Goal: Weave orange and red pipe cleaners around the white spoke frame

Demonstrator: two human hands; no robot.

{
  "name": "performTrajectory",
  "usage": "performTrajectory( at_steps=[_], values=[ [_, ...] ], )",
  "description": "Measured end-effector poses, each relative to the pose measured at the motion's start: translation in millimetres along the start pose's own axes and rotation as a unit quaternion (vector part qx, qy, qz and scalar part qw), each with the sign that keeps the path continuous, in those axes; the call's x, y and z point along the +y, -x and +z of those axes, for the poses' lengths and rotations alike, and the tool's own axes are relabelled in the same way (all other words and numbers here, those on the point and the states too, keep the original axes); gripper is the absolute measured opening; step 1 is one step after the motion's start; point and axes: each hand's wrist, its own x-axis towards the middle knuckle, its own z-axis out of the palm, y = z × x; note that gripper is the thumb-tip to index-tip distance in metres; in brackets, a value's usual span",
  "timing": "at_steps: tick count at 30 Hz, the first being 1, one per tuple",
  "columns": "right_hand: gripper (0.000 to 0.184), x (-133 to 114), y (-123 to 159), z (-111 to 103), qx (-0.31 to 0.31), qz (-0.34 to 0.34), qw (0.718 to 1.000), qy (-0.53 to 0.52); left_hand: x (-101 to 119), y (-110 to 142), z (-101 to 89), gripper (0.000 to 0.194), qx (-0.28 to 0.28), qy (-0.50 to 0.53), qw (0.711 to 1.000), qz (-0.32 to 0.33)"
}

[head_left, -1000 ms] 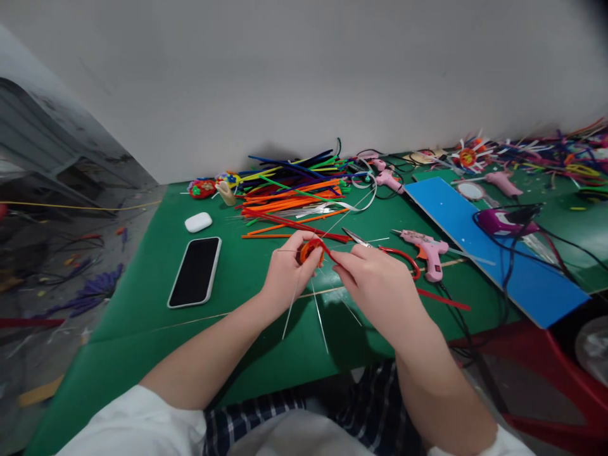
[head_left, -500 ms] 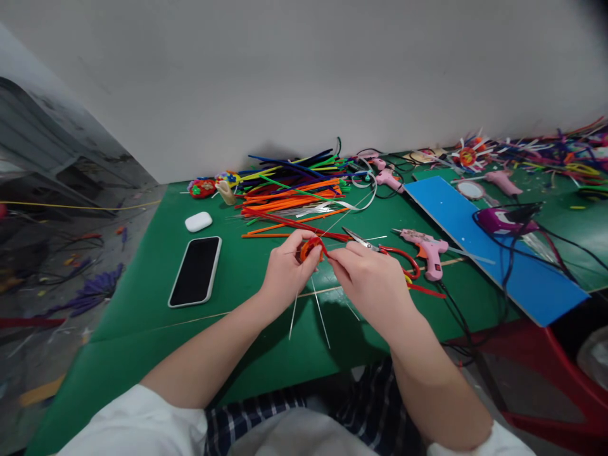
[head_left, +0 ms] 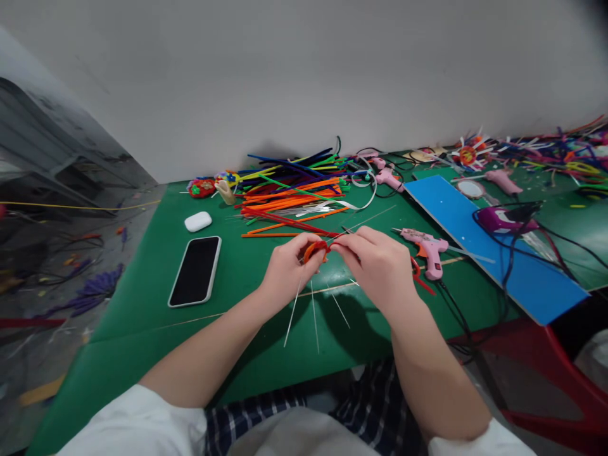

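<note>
My left hand [head_left: 289,269] pinches a small round orange-and-red pipe-cleaner piece [head_left: 314,251] between thumb and fingers. Thin pale wires [head_left: 313,316] stick out of it like spokes, several pointing down towards me and one up to the right. At its right edge, my right hand [head_left: 375,266] is closed on a red pipe cleaner [head_left: 334,246], whose tail [head_left: 424,285] comes out beyond the hand on the right. Scissors with red handles lie under my right hand, mostly hidden by it.
Behind my hands lies a heap of coloured pipe cleaners [head_left: 294,196]. To the left are a phone [head_left: 194,272] and a white case [head_left: 198,221]. On the right are a pink glue gun [head_left: 430,250], a blue board [head_left: 494,253] and a purple tool [head_left: 506,220] with black cables.
The red tail on the right has drawn in shorter. The round piece has turned and tilted in my left hand, its wires shifting. My right hand has rolled slightly and now covers most of the scissors.
</note>
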Motion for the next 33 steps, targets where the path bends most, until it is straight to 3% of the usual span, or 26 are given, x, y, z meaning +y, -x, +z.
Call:
performTrajectory(
  at_steps=[5,11,18,22,33],
  values=[
    [0.030,9,-1,-1,-0.018,0.050,0.998,0.015,-2,-2,-1.8,0.017,-0.040,-0.029,0.999,0.011],
    [0.027,24,-1,-5,-0.141,0.083,0.980,-0.114,-3,-3,-4.8,0.017,-0.136,-0.018,0.991,-0.002],
    [0.016,35,-3,-9,-0.262,0.094,0.889,-0.365,7,-2,-6.2,0.015,-0.228,0.105,0.964,-0.085],
    [0.015,33,-6,-9,-0.249,0.101,0.863,-0.427,7,-3,-8.9,0.020,-0.243,0.148,0.953,-0.103],
    [0.015,28,-7,10,-0.180,0.107,0.858,-0.469,6,-3,-11.0,0.018,-0.164,0.268,0.942,-0.116]
  ],
)
